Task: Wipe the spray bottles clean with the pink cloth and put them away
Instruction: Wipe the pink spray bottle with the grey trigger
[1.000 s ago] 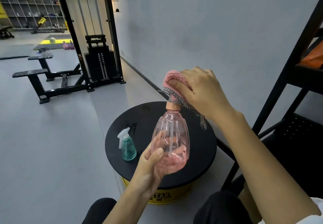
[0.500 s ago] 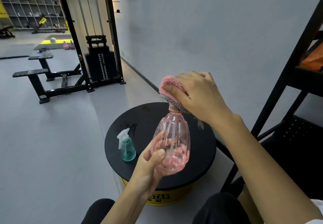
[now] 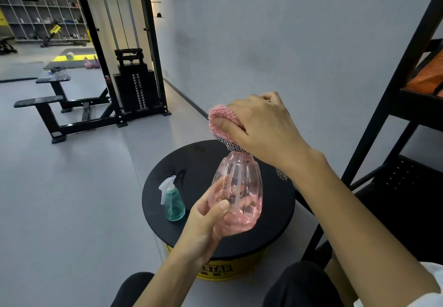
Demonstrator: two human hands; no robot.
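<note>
**Head view: pink cloth wrapping the top of the pink bottle**

A person's left hand (image 3: pixel 203 225) is gripping the lower body of the pink spray bottle (image 3: pixel 239 187). The thumb is lying across the front and the fingers are curling round behind, showing through the clear plastic. The hand is holding the bottle nearly upright over the round black stand (image 3: pixel 275 222).

The right hand (image 3: pixel 261 129) is clamping the pink cloth (image 3: pixel 219 119) down over the bottle's neck. Its fingers are curling round the bundle, so the sprayer head is hiding beneath. A black-and-white checked edge of the cloth is hanging out under the palm.

The teal spray bottle (image 3: pixel 173 201) is standing upright on the left part of the stand, near the left hand but apart from it. Its pale trigger head is pointing left.

A black metal rack (image 3: pixel 407 91) is rising along the right edge. A cable weight machine (image 3: pixel 134 86) and a bench (image 3: pixel 48 105) are standing well behind on the grey floor (image 3: pixel 60 199).
</note>
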